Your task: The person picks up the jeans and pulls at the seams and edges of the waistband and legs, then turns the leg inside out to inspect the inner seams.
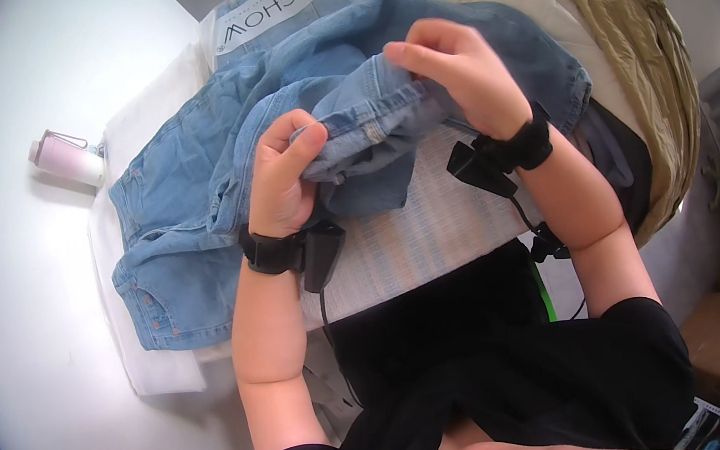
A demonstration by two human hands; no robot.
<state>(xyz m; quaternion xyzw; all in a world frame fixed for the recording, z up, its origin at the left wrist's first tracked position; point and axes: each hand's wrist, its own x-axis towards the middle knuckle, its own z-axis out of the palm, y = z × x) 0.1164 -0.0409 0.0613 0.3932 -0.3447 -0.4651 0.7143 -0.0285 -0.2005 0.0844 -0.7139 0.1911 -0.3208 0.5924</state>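
A pair of light blue jeans (171, 159) lies spread over the table, its waist end toward the left. Both my hands hold a hemmed denim edge of it up off the tabletop. My left hand (283, 167) is closed, thumb and fingers pinching the edge. To the right of it, my right hand (462, 68) pinches the same stretch of denim between thumb and fingers. A pale patch shows on the seam between the two hands. Loose denim folds lie behind and below them.
A clear plastic garment bag (275, 11) lies at the back with folded denim in it. A pink tumbler (67, 159) stands off to the left. Khaki clothing (630, 49) is heaped at the right. Patterned cloth (399, 242) covers the table's near edge.
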